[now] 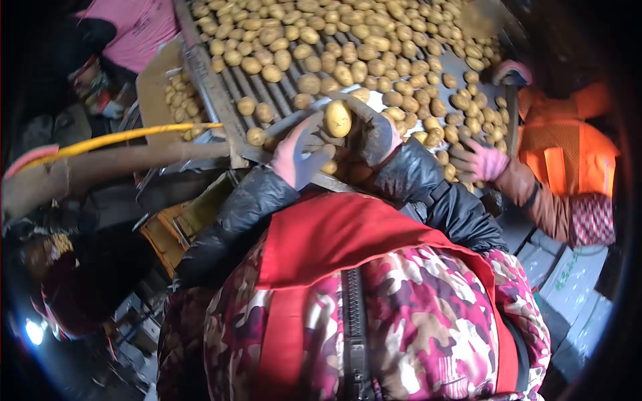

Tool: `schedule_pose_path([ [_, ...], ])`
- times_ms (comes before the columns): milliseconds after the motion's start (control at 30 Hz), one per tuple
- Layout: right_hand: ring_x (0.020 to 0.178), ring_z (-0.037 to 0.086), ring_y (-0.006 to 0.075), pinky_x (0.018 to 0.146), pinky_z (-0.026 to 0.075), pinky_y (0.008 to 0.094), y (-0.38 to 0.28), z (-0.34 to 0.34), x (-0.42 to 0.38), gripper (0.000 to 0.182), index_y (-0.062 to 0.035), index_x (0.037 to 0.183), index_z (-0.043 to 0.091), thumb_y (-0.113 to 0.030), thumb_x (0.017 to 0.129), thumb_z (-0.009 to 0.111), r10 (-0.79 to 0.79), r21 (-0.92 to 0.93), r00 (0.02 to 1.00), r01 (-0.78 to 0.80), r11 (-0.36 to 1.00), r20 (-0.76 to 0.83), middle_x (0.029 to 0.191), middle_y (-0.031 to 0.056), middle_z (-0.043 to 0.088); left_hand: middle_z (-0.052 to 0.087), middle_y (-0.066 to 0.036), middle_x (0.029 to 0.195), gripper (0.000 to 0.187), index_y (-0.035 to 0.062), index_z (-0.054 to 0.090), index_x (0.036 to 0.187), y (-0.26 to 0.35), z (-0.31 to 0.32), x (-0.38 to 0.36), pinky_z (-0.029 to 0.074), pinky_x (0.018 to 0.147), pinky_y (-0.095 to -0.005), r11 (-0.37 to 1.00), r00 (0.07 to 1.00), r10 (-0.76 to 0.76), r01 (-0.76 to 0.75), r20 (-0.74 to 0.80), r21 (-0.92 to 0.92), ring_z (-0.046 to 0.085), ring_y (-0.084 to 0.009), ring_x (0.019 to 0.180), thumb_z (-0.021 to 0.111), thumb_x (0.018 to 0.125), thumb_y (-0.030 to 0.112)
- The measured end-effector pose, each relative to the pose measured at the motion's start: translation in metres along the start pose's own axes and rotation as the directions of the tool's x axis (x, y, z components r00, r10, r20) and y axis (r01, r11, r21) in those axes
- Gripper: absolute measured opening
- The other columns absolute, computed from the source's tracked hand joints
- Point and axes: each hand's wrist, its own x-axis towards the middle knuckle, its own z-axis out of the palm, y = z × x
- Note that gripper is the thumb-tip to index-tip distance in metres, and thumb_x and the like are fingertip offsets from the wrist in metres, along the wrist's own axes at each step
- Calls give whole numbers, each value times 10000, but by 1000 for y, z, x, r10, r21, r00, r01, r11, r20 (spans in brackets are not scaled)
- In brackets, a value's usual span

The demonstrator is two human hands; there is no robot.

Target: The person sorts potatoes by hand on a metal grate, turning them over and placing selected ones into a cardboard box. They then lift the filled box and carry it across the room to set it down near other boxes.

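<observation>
My left hand (297,157), in a pale pink glove, hovers at the near edge of the roller conveyor (221,93) with its fingers spread, just left of a large yellow potato (338,119). That potato rests in my right hand (376,137), whose dark-palmed glove curls around it from the right. More potatoes lie just below both hands at the conveyor's edge. Black padded sleeves and a red and patterned apron (374,301) fill the lower part of the view.
Many potatoes (334,47) cover the rollers. A co-worker in an orange vest (568,154) reaches in from the right with a pink-gloved hand (483,162). Another person in pink (134,27) stands far left. A box of potatoes (179,100) and a yellow bar (120,138) lie left.
</observation>
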Motion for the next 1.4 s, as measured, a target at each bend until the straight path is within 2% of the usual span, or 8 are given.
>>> schedule_pose_path([
  [267,1032,626,195,897,506,351,22,35,-2,658,-72,1537,436,-303,966,668,-211,-390,949,290,874,234,1254,97,653,708,-160,1218,601,64,619,1356,0,-4,-9,563,934,-365,972,928,-219,178,-301,-156,706,-251,1092,848,807,148],
  [400,1040,699,298,928,552,405,4,50,-7,796,-21,1430,531,-378,795,853,-368,-854,907,351,384,207,1188,191,697,644,-151,1231,626,118,640,1292,12,-20,-11,557,920,-452,872,944,210,-63,-256,485,666,-378,1097,784,688,34],
  [500,1054,692,339,931,529,398,-6,57,-7,812,14,1314,570,-490,744,854,-285,-900,942,272,341,176,1133,250,696,615,-155,1213,636,99,615,1286,4,-17,-13,543,933,-477,874,919,307,-169,-246,456,647,-390,1100,781,674,49],
  [767,701,658,169,659,518,355,13,31,16,323,-18,1033,720,-319,1002,607,-212,-589,975,134,797,-64,789,104,706,628,-184,1280,689,78,563,1371,5,-11,-11,543,962,-459,875,922,333,-223,-200,429,646,-381,1130,828,738,134],
  [1000,1051,657,264,869,543,411,51,-16,29,383,-48,1164,678,-376,1011,552,-69,-226,997,76,971,36,1127,137,711,640,-186,1245,624,59,588,1344,3,-7,-5,542,952,-466,863,919,355,-251,-172,439,652,-396,1114,820,769,132],
  [1133,1098,645,262,907,530,419,11,-3,-11,456,-79,1262,628,-456,1023,534,276,186,957,-287,940,85,1192,108,697,645,-200,1223,630,56,586,1353,-13,0,-3,540,954,-476,871,930,310,-195,-196,452,654,-418,1110,818,770,114],
  [1333,1039,677,165,942,569,364,16,-24,-31,490,-91,1442,538,-376,1048,595,124,-104,990,-117,988,62,1225,24,652,647,-229,1220,610,45,581,1375,-20,22,2,536,959,-482,919,959,263,-215,-107,330,647,-432,1131,810,813,114],
  [1400,978,688,160,902,579,349,41,-58,-24,507,-75,1425,551,-409,1045,589,-235,-98,949,259,961,211,1185,37,666,649,-232,1217,593,38,583,1367,-26,28,2,535,959,-484,945,973,229,-213,-39,250,646,-436,1128,812,828,129],
])
